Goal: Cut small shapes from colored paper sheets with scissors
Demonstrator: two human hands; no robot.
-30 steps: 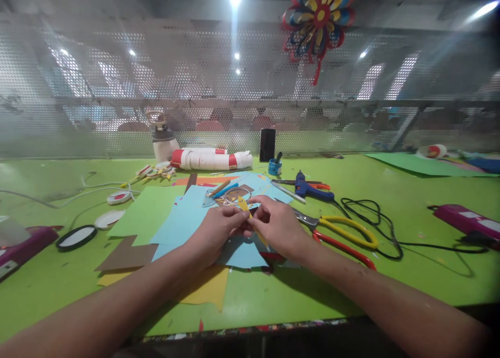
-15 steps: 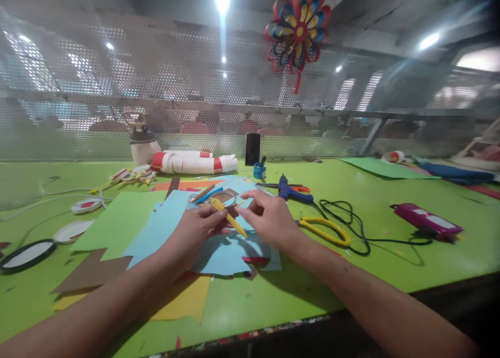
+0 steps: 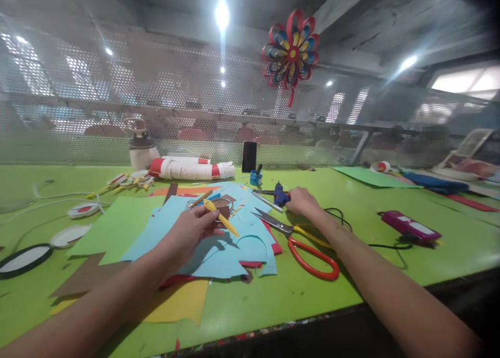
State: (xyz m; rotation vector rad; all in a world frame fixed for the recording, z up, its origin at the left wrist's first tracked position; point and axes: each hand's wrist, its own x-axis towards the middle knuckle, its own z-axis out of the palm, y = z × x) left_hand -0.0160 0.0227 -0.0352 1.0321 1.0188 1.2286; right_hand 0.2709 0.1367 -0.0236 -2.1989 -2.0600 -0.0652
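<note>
Pinched between the thumb and fingers of my left hand [image 3: 199, 223] is a slim yellow paper cutout [image 3: 225, 223], pointed at one end, with a small dark dot near the wider end. It is held above light blue paper sheets [image 3: 172, 230]. My right hand [image 3: 302, 201] is closed round the handle of a blue glue gun [image 3: 279, 194], which is at table level with its nozzle pointing away; the fingertips are partly hidden. Just nearer than that hand lies a pair of scissors [image 3: 273, 221] with one red and one yellow handle, blades partly apart over the paper's edge.
Green [image 3: 113, 225], brown [image 3: 86, 277] and yellow [image 3: 179, 300] sheets lie on the green table. A magenta box [image 3: 410, 227] with a black cord sits right. At the back are white paper rolls [image 3: 191, 169], a phone [image 3: 249, 156] and a blue jar [image 3: 255, 177].
My right hand has moved away from the yellow cutout, forward and right, onto the glue gun. The scissors now show fully. My left hand still holds the cutout.
</note>
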